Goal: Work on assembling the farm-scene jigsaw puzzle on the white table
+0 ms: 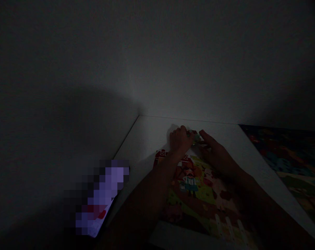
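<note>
Nearest, the left forearm [144, 198] and right forearm [267, 201] reached in over a farm picture [207, 194], its white fence at the near side and its red barn at the far side. A glowing screen [102, 205], partly pixelated, stood left of the left forearm. Just beyond the picture's far edge, the left hand [182, 139] had its grip closed on a small printed piece [195, 137], whose design was too dark to read. The right hand [216, 151] was beside the piece, fingers partly spread; whether its grip held it could not be told. Bare tabletop [149, 137] gave room left of the hands and a strip to their right, up to a colourful printed sheet [280, 156]. Farthest, the tabletop's back edge met a plain wall [188, 69], near the fingertips.
</note>
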Motion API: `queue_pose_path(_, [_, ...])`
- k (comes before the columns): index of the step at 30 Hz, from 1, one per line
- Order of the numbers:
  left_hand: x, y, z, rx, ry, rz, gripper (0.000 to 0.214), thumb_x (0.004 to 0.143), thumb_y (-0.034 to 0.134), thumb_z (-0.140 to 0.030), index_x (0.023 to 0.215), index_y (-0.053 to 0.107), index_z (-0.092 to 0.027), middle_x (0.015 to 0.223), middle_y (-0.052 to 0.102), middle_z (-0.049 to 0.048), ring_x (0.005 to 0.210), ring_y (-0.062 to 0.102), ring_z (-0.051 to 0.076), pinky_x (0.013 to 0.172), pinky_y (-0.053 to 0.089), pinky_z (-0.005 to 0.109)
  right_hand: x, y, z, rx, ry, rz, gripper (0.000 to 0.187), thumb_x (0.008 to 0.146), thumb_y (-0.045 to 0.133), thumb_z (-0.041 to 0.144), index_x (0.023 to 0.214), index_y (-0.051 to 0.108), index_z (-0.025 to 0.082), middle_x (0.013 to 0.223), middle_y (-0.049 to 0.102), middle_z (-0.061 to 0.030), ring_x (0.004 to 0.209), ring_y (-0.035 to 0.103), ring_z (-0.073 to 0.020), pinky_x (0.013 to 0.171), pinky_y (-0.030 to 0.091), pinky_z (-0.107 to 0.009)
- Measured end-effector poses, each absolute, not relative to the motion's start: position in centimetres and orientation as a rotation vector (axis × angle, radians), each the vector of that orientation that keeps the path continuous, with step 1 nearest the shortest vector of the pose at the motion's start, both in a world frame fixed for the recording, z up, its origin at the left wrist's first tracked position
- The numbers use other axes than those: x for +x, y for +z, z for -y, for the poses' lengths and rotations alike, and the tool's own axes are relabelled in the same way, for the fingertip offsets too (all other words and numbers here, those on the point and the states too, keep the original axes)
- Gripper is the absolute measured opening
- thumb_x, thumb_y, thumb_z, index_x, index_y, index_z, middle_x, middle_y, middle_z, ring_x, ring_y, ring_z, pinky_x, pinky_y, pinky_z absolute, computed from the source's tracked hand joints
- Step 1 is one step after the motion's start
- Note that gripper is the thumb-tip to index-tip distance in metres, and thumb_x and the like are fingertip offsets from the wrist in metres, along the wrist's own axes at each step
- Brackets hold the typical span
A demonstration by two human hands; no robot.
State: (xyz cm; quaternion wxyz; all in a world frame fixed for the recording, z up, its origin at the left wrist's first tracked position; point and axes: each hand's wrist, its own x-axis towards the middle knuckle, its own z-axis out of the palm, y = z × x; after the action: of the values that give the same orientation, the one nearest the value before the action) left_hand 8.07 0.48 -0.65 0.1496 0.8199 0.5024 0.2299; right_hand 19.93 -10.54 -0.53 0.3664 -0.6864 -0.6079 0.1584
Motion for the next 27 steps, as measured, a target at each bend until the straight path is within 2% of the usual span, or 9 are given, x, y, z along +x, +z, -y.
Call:
queue_pose_path(4, [8.1,-0.7,-0.7,2.334,0.664,-1.458,0.017,0.093,0.049,-0.033,0.102,0.059,-0.021,0.102,0.07,0.0071,0.098,0.064,0.021,0.085,0.043,0.033,21.4,0.3,11.2,-1.858,0.443,1.632,0.046,0.086,0.053,0.044,0.126,0.062,0.025,0.126,0.063,-0.0108,0.109,0.064,-0.0287,0.095,0.052,-0.047])
queue_pose_path(7, [8.0,-0.5,-0.7,2.323,0.659,-1.449,0.019,0.094,0.047,-0.033,0.102,0.059,-0.021,0.102,0.071,0.0069,0.098,0.065,0.022,0.085,0.043,0.033,23.2,0.8,12.1,-1.999,0.555,1.681,0.053,0.07,0.069,0.053,0.113,0.069,0.022,0.119,0.063,-0.0151,0.11,0.061,-0.0356,0.097,0.05,-0.051])
queue_pose_path(10, [7.9,-0.4,-0.7,2.317,0.649,-1.453,0.021,0.096,0.045,-0.034,0.102,0.06,-0.021,0.101,0.072,0.0068,0.098,0.066,0.021,0.085,0.043,0.032,24.5,1.1,13.1,-2.017,0.656,1.713,0.059,0.056,0.081,0.05,0.107,0.071,0.023,0.119,0.061,-0.0151,0.113,0.058,-0.0385,0.097,0.049,-0.052])
queue_pose_path(14, [7.9,-0.5,-0.8,2.312,0.652,-1.449,0.022,0.095,0.045,-0.035,0.103,0.061,-0.021,0.101,0.073,0.0072,0.099,0.066,0.021,0.087,0.042,0.032,25.1,1.5,13.7,-1.934,0.849,1.652,0.049,0.058,0.079,0.045,0.102,0.071,0.025,0.108,0.064,-0.0111,0.098,0.063,-0.0307,0.09,0.053,-0.042])
queue_pose_path(19, [8.0,-0.5,-0.8,2.307,0.664,-1.431,0.021,0.093,0.049,-0.036,0.102,0.063,-0.021,0.101,0.072,0.0066,0.097,0.066,0.021,0.085,0.043,0.031,24.8,2.0,13.4,-1.882,0.96,1.534,0.039,0.06,0.078,0.043,0.093,0.071,0.023,0.096,0.068,-0.0072,0.087,0.064,-0.026,0.077,0.053,-0.036])
queue_pose_path(24, [7.9,-0.4,-0.8,2.304,0.654,-1.426,0.021,0.093,0.05,-0.035,0.1,0.064,-0.021,0.102,0.072,0.0071,0.098,0.066,0.021,0.085,0.044,0.031,24.8,2.3,13.1,-1.797,1.135,1.317,0.035,0.059,0.079,0.042,0.083,0.065,0.02,0.072,0.063,-0.0007,0.062,0.058,-0.0169,0.057,0.049,-0.03])
queue_pose_path(27, [7.9,-0.6,-0.9,2.298,0.661,-1.433,0.019,0.091,0.052,-0.034,0.099,0.064,-0.021,0.102,0.072,0.0068,0.098,0.066,0.021,0.086,0.044,0.031,25.0,2.5,13.1,-1.763,1.162,1.195,0.037,0.06,0.08,0.043,0.084,0.062,0.02,0.072,0.062,-0.0002,0.061,0.06,-0.0166,0.053,0.047,-0.027])
